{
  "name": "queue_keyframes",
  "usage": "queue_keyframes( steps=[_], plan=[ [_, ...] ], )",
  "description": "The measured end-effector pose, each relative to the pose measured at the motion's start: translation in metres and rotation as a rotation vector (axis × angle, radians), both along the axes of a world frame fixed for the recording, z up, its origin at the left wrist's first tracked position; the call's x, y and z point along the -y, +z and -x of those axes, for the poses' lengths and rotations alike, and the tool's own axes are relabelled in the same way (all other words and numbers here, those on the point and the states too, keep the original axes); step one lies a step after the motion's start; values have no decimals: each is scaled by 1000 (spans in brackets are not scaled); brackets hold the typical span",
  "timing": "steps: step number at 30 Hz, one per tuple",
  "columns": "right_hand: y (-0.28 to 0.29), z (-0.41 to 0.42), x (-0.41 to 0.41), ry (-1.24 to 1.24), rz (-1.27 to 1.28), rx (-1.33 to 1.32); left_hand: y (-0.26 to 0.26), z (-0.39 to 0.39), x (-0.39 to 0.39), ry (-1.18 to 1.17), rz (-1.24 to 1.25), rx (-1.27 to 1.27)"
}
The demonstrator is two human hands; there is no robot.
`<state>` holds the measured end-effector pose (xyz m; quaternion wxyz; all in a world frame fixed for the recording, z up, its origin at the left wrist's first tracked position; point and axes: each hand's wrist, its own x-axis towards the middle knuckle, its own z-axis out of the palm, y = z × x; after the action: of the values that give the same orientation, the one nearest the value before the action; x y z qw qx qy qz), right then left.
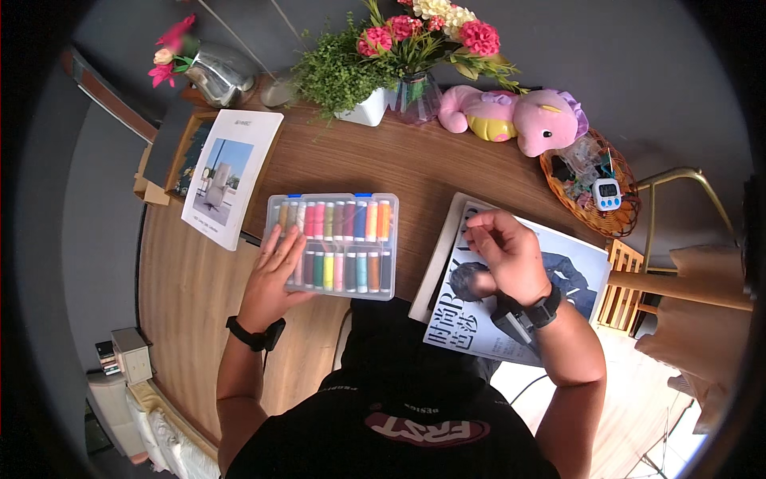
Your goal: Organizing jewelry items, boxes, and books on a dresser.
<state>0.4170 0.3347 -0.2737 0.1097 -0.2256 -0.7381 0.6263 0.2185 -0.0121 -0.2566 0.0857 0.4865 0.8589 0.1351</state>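
Observation:
A clear plastic box [392, 245] with a closed lid and blue latches lies at the front of the wooden desk. Two rows of thread spools [328, 221] in many colours show through its lid. My left hand [276, 275] grips the box's near left corner, fingers on the lid and thumb along the near edge. My right hand [508, 254] is over a fashion magazine [464, 305], its fingers curled and the thumb tip close to the index finger. No object is visible in that pinch. Beneath the magazine lies another book or magazine [435, 260].
Along the back of the wooden desk [359, 158] stand a potted plant [365, 108], a flower vase [416, 99] and a pink plush seahorse [508, 120]. A wicker basket [622, 224] at right holds a digital timer [607, 194]. A catalogue [230, 179] stands at left.

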Motion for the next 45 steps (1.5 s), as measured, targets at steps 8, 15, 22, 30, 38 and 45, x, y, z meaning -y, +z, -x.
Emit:
queue_keyframes(
  steps=[8,15,22,30,38,45],
  plan=[
    [5,0,1,-3,24,9,3,0,-12,-150,41,37],
    [1,-1,-8,21,86,8,2,1,-19,-211,-5,28],
    [65,-42,-31,-29,133,4,8,9,-20,-250,18,33],
    [44,-174,-53,-468,-458,281,27,9,-41,-298,14,35],
    [29,-215,-36,-528,-86,443,15,-39,-88,-589,-192,280],
    [37,-208,-31,-407,-315,595,6,-76,-117,-714,-186,141]
  ],
)
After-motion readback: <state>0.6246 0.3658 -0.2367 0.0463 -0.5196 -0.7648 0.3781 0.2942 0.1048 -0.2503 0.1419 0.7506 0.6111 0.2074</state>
